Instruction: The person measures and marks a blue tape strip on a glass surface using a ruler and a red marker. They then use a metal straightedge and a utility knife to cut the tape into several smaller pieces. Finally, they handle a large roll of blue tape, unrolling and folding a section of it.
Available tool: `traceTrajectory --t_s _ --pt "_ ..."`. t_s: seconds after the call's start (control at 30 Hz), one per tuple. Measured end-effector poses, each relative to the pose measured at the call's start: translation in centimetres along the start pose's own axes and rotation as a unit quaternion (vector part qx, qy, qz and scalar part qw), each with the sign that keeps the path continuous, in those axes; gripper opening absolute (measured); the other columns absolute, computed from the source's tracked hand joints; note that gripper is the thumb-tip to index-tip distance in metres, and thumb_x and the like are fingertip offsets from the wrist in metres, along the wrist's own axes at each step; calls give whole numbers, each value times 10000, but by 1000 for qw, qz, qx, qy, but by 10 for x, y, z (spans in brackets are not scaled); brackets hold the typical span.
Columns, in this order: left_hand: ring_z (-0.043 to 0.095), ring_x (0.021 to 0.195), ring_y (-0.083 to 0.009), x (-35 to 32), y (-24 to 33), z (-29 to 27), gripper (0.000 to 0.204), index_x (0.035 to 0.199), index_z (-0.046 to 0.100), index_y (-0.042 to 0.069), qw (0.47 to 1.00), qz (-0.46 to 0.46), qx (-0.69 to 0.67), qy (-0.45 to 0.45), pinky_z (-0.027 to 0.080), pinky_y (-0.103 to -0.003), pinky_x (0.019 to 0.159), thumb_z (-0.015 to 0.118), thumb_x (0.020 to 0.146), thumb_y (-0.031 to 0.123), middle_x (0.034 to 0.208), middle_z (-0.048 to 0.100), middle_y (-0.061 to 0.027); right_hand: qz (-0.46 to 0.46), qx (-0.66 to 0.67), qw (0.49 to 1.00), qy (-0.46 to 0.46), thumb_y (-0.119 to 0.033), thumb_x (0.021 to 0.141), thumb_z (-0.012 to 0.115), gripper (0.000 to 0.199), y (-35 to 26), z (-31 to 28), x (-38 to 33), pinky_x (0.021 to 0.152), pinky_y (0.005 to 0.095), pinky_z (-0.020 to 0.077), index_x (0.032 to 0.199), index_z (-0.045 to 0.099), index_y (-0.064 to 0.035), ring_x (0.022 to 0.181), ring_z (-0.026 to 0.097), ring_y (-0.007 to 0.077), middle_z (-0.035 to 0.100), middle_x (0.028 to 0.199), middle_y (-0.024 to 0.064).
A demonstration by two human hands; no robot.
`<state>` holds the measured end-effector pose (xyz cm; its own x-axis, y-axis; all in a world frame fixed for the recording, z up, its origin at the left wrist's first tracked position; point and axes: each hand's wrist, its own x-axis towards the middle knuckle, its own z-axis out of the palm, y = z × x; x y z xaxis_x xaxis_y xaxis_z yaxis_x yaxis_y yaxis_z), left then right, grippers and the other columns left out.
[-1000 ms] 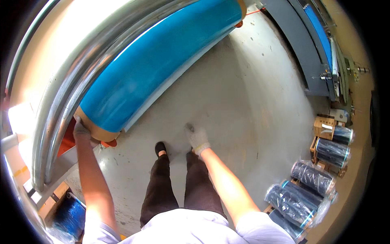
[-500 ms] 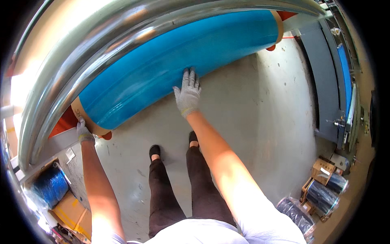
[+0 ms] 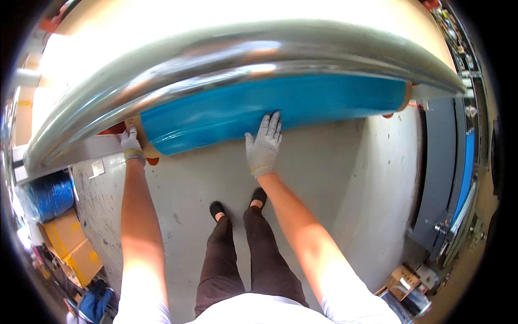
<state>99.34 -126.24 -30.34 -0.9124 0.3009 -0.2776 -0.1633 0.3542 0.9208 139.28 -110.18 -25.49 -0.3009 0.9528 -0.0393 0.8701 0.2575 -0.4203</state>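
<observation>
A wide roll of blue film (image 3: 226, 116) lies across the view beneath shiny metal rollers (image 3: 216, 51). Its brown cardboard core (image 3: 144, 139) sticks out at both ends. My left hand (image 3: 131, 144), in a pale grey glove, is closed at the left end of that core; its fingertips are partly hidden. My right hand (image 3: 264, 144), gloved alike, lies open with fingers stretched forward, the tips touching the near lower side of the blue film around its middle. Small red parts (image 3: 152, 161) show beside the core ends.
A grey floor (image 3: 324, 178) spreads under my feet. At left stand a blue wrapped roll (image 3: 51, 197) and a cardboard box (image 3: 70, 240). Dark grey cabinet panels (image 3: 437, 162) rise on the right, with a small box (image 3: 402, 282) and wrapped rolls below. A light metal frame beam (image 3: 86, 154) borders the left.
My view has turned, so the roll and rollers look more level and lower in the picture. Both hands stay at about the same places on the roll.
</observation>
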Motion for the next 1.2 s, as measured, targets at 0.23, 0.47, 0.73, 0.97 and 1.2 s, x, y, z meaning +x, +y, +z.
traceTrajectory --t_s 0.23,0.47,0.73,0.97,1.2 --pt "584 977 -168 -18 4 8 382 1220 638 -11 998 57 21 -3 455 -317 883 623 982 288 1082 666 -82 -38 -39 998 21 -712 783 675 1234 -33 14 17 1229 591 31 1609 54 -37 1525 -80 467 -40 1671 230" --pt "597 1168 -212 -40 33 2 501 1331 563 -89 990 -24 -130 -44 452 -284 996 677 976 245 1287 644 -159 -25 -213 972 -99 -773 717 690 1265 -93 -9 72 1197 642 10 1615 129 -81 1533 -50 457 67 1669 233" --pt "629 1128 -209 -47 9 -10 455 1329 561 -101 965 -48 -247 -76 476 -294 1006 663 972 163 1258 663 -169 -32 -307 944 -112 -582 676 855 1300 -138 -32 76 1175 600 291 1605 119 -47 1484 189 515 140 1645 265" --pt "640 1051 -191 -56 10 -8 376 1241 631 -80 968 -33 -239 -69 490 -298 955 664 968 177 1159 703 -141 -38 -318 941 -105 -471 679 902 1297 -130 -22 82 1185 564 316 1595 100 -24 1470 208 526 133 1635 283" --pt "680 1061 -261 -72 3 -17 355 1176 653 -90 972 -11 -222 -75 512 -340 931 665 945 178 1140 718 -198 -40 -347 933 -81 -473 611 927 1346 -127 -17 67 1176 520 343 1563 133 53 1451 277 507 203 1608 308"
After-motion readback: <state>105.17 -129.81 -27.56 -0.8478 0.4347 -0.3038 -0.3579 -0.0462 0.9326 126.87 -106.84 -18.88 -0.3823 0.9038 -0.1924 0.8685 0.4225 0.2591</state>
